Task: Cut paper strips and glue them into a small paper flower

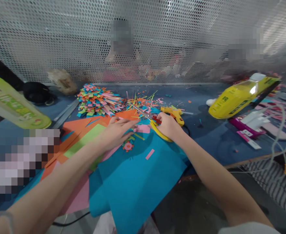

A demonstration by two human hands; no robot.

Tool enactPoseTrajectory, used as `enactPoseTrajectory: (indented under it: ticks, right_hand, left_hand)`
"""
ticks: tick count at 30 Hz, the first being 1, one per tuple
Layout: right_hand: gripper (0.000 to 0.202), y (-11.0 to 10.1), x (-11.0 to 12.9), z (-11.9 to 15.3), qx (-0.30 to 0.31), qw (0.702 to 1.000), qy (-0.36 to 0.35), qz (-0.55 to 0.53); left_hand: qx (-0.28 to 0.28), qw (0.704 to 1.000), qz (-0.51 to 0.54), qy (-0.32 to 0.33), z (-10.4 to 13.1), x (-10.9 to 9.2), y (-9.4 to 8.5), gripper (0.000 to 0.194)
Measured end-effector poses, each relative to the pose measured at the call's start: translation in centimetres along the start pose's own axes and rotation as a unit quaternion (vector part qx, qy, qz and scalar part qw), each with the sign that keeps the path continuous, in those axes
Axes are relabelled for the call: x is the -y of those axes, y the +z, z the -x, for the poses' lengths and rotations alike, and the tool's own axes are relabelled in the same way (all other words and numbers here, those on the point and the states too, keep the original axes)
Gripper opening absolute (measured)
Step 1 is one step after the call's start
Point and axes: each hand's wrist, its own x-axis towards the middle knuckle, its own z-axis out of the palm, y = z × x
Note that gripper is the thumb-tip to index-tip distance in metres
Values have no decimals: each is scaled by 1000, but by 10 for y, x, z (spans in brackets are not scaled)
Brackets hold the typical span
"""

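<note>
The right hand [168, 126] is closed around the handles of the scissors [158, 130], whose long axis runs from near right to far left, the slim metal blades pointing far left, past the tips of the left hand [118, 130]. The left fingers are bent and slightly apart, reaching right; I cannot tell whether their tips pinch anything. A pink paper piece [142, 129] lies between the 2 hands, just right of the left fingertips, so the left hand is the nearer, and it sits on the near side of the blades.

The scissors' grips are smooth, curved yellow plastic, with red by the pivot. Below the left fingers lies a small paper flower [127, 146], pink-centred with a notched orange rim; to its near right, a narrow pink strip [149, 154] with straight edges. Both rest on a large, flat, matte blue sheet [143, 182] that overhangs the near table edge.

Left of it, orange sheets [71, 127] and a lime-green sheet [85, 141] overlap. Farther off, a bristly, layered paper cone [96, 101] stands left of tangled paper shreds [145, 103], and a yellow glue gun [173, 113] lies just beyond the right hand.
</note>
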Motion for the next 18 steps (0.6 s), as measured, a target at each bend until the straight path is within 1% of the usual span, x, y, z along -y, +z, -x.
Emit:
enactPoseTrajectory:
  ticks: [3, 7, 10, 12, 15, 18]
  right_hand:
    - [38, 2, 0, 0, 1, 1000, -3, -15]
    - [34, 3, 0, -1, 0, 1000, -2, -29]
    - [33, 4, 0, -1, -2, 999, -6, -36]
    - [34, 5, -1, -1, -7, 999, -8, -35]
    - [37, 6, -2, 0, -5, 999, -12, -35]
    - [38, 7, -2, 0, -1, 999, -16, -36]
  left_hand:
    - [10, 1000, 10, 11, 4, -1, 0, 40]
    - [-10, 999, -12, 47, 6, -6, 6, 43]
    - [-19, 998, -33, 48, 5, -7, 6, 40]
    - [-18, 997, -46, 51, 4, -3, 3, 38]
    - [-27, 995, -77, 52, 6, 9, -5, 36]
    - [-43, 994, -104, 5, 11, 23, -17, 37]
